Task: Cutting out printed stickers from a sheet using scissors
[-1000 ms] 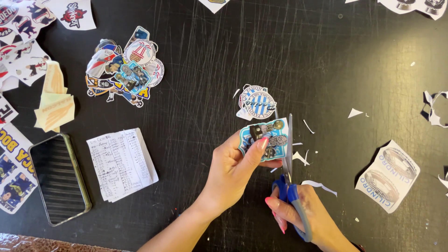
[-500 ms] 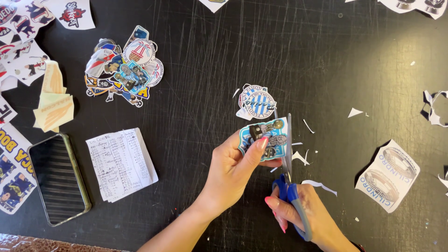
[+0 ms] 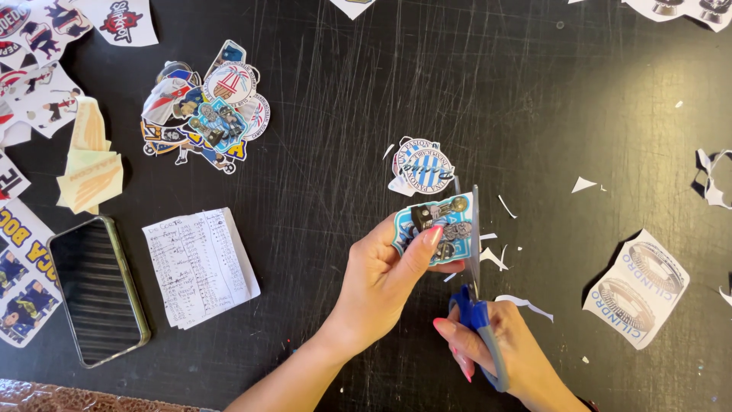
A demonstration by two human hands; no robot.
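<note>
A sticker is trimmed with blue-handled scissors over a dark worktop.

The left hand pinches a blue-edged sticker in its fingers, held just above the worktop, while the right hand, fingers through the handles, works the scissors along the sticker's right edge. By the look of it the job is well advanced: a heap of cut stickers lies at upper left and one round sticker just beyond the hands, with white trimmings scattered near. Uncut sheets remain. No container is in view.
</note>
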